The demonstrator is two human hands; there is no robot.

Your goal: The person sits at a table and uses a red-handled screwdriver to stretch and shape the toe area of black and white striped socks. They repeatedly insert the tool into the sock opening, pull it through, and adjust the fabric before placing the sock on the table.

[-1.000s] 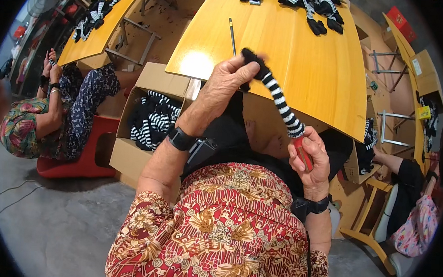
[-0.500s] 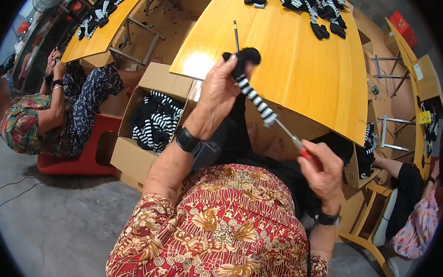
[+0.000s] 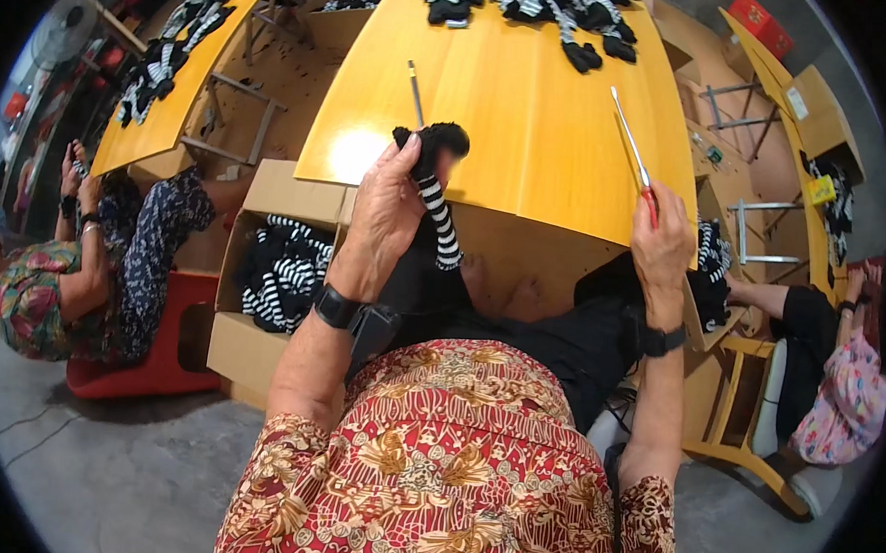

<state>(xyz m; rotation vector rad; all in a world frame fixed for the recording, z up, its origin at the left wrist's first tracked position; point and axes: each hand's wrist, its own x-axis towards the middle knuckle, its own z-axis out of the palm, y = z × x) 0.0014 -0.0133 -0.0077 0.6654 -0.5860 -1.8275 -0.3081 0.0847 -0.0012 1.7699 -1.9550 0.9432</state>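
Note:
My left hand [image 3: 385, 198] is closed round a black-and-white striped knit piece [image 3: 436, 211], a glove or sock by its look. Its bunched black end sits at my fingers, and the striped tube hangs down past the near table edge. Just above that hand a thin dark rod [image 3: 415, 93] with a yellowish tip sticks up; its lower end is hidden. My right hand [image 3: 661, 233] grips the red handle of a screwdriver [image 3: 628, 131]. Its long metal shaft points away over the right part of the table, apart from the knit piece.
The yellow table [image 3: 531, 131] carries a heap of striped knit pieces [image 3: 547, 7] at its far edge. An open cardboard box [image 3: 269, 353] of similar pieces stands left. One person [image 3: 52, 286] sits left by a red chair [image 3: 148, 351]; another [image 3: 842, 398] sits right near a wooden chair [image 3: 745, 433].
The screwdriver has come away from the striped tube's open end and swung round to point away from me. My right hand has moved up. In the picture, my left hand sits lower and further left.

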